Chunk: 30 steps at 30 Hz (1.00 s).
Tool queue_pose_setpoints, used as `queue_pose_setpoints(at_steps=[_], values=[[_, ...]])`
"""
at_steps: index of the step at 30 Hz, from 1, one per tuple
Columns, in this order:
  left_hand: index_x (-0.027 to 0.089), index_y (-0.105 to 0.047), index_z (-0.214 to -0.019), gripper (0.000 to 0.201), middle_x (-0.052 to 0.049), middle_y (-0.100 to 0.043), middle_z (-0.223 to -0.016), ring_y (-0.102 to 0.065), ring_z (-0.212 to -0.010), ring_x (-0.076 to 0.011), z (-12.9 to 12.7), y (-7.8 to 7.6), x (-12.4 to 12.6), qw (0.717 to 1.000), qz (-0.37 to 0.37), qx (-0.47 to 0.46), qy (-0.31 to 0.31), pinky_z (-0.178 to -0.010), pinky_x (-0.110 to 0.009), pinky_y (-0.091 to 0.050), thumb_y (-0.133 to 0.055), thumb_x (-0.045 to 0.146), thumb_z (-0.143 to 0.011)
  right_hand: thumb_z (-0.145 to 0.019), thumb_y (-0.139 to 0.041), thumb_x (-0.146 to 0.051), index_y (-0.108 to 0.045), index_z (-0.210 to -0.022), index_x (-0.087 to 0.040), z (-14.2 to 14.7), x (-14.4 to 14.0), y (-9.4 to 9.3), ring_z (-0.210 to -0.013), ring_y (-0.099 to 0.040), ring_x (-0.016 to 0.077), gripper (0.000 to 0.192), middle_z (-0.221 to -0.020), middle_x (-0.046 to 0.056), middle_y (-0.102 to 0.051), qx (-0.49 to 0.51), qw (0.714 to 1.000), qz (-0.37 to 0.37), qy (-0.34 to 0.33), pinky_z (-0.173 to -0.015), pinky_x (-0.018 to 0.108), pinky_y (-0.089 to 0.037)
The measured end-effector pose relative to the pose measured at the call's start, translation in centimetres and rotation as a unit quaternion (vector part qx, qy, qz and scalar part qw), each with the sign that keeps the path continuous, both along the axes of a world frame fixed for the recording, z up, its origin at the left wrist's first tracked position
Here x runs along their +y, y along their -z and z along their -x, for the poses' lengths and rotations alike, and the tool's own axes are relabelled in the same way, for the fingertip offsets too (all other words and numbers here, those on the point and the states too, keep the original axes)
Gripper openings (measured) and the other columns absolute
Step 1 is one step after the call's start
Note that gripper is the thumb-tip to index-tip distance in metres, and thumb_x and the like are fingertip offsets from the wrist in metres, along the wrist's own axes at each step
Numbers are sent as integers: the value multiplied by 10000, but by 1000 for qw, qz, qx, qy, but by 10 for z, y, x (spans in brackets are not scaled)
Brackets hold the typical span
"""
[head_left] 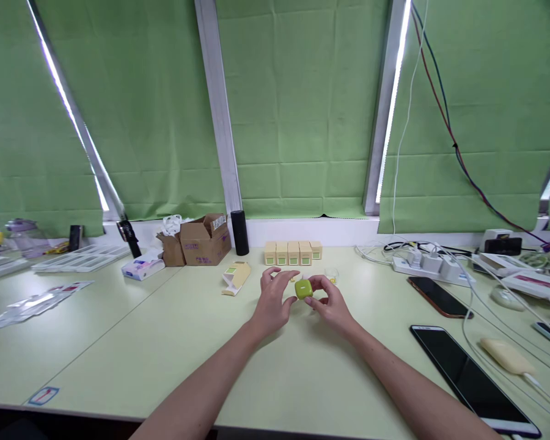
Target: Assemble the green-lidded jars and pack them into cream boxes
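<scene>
A small glossy lime-green case (303,288), rounded and squarish like an earbud case, is held above the table in front of me. My right hand (330,304) grips its right side, thumb below and fingers behind. On the left, my left hand (273,300) is curved with thumb and index finger apart, the thumb tip at or very near the case's edge. I cannot tell whether it touches. Beyond the hands stands a row of small cardboard boxes (294,253) with green labels. A small clear plastic piece (332,275) with something yellow lies behind my right hand.
An opened carton sleeve (236,278) lies left of my hands. Farther back are a brown cardboard box (205,240), a black cylinder (240,233) and a tissue pack (143,266). To the right lie a tablet (472,379), a phone (440,297), a power strip (433,270) and loose cables.
</scene>
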<state>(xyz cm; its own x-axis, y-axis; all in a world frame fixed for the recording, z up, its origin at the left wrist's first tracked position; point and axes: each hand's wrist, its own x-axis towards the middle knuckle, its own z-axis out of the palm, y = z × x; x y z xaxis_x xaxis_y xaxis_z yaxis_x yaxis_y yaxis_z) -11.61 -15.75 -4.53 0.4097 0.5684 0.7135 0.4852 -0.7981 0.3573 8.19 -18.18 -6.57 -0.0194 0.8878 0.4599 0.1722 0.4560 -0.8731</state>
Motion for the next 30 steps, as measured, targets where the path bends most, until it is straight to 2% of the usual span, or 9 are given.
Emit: queue_pose_setpoints(at_steps=[4,9,11,14,17,19,22,27,30], values=[[335,-557,-1389,650,-82,-560,-1406,-352,-1342,-321,-2,-4,-5,998,-51,42,-7,-1131,-564,-376,-590,-5,-836,-795,-704,-358,-594,-1094,-246,0,-1,0,-1035,-591,242,337,-1083,63,-644,-5,1000,-8,-8,-602,268,-522],[368,-595,-1367,682,-81,-519,-1402,-354,-1327,-319,-2,-1,-5,995,-65,77,1,-1103,-557,-415,-555,-45,-826,-794,-692,-339,-597,-1091,-244,2,-2,1,-1047,-589,242,326,-1093,61,-645,-23,1000,-9,-7,-615,264,-508],[364,-633,-1322,633,-79,-534,-1373,-362,-1318,-313,-2,0,-5,994,-66,81,12,-1102,-552,-417,-557,-37,-837,-803,-690,-341,-594,-1092,-242,2,-1,2,-1047,-592,242,320,-1110,64,-646,-32,999,-11,-6,-623,271,-508],[335,-671,-1246,505,-77,-585,-1303,-395,-1304,-303,-3,0,-3,998,-37,44,21,-1109,-536,-415,-611,23,-853,-830,-681,-340,-589,-1159,-243,-1,1,5,-1046,-605,243,356,-1146,72,-655,-61,998,-23,4,-681,308,-529],[298,-675,-1194,442,-70,-644,-1233,-445,-1281,-298,-3,-1,2,998,35,-48,0,-1098,-512,-422,-715,93,-805,-869,-641,-293,-582,-1247,-248,-5,5,8,-1080,-602,260,385,-1171,79,-672,-135,987,-60,62,-799,383,-539],[290,-677,-1173,444,-61,-675,-1210,-488,-1254,-291,-2,-1,7,989,91,-116,-25,-1056,-487,-442,-755,127,-767,-883,-608,-221,-612,-1234,-247,-7,7,9,-1149,-573,284,353,-1204,87,-685,-227,964,-98,104,-908,441,-514],[279,-688,-1177,457,-68,-705,-1226,-568,-1204,-276,2,0,18,965,170,-195,-52,-941,-418,-471,-771,180,-738,-876,-567,-108,-670,-1204,-241,-6,12,6,-1253,-513,320,369,-1294,102,-682,-379,905,-139,134,-1036,494,-432],[226,-697,-1150,448,-90,-743,-1217,-652,-1171,-266,7,7,33,928,253,-271,-38,-816,-329,-470,-783,242,-711,-801,-584,-61,-686,-1277,-214,3,31,-4,-1414,-390,343,510,-1454,107,-605,-569,806,-131,96,-1151,506,-281],[210,-698,-1156,475,-104,-742,-1237,-663,-1180,-267,7,11,37,909,281,-307,-19,-773,-299,-476,-795,253,-693,-797,-585,-65,-651,-1346,-194,9,47,-7,-1452,-351,340,568,-1479,107,-587,-608,781,-109,92,-1176,505,-227]])
